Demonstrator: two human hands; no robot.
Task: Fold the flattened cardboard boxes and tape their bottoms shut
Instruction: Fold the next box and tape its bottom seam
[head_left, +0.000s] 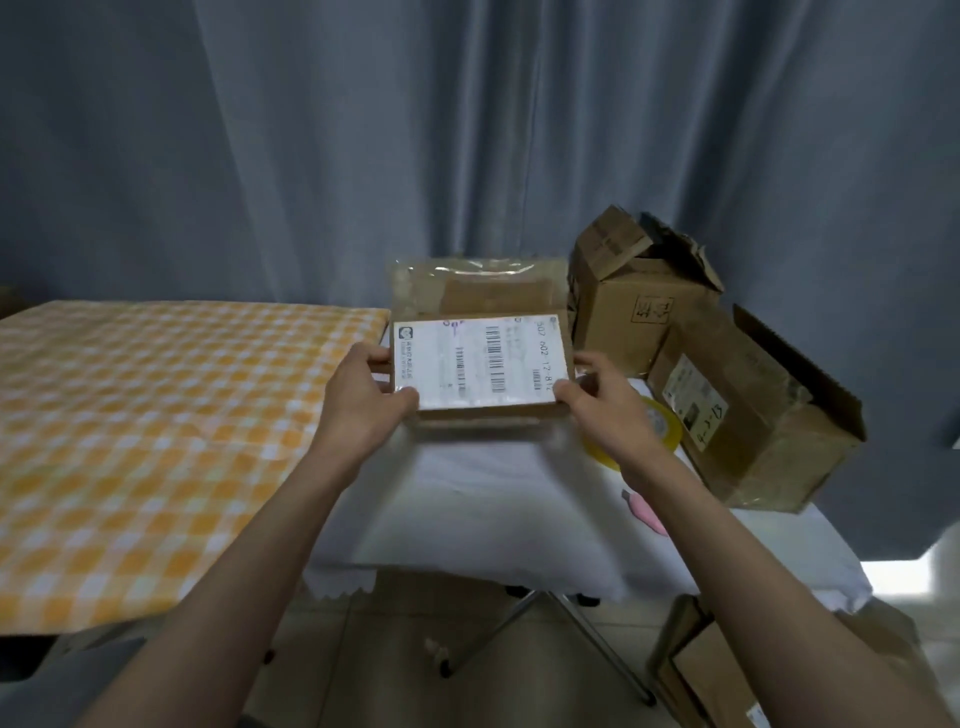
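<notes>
Over white table (483, 519), labelled box (480, 364) flat, long axis L-R, both hands gripping ends

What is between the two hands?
In the head view, a cardboard box with a white shipping label sits between the left hand and right hand, which grip its sides.

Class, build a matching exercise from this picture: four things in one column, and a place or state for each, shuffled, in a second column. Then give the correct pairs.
Things:
1. labelled box
2. tape roll
3. checked cloth
4. open box

Descriptions:
A. orange and white, on the left table
B. held at both ends by two hands
C. yellow, partly hidden behind the right hand
D. standing at the back, flaps up

Pairs: 1-B, 2-C, 3-A, 4-D
</notes>
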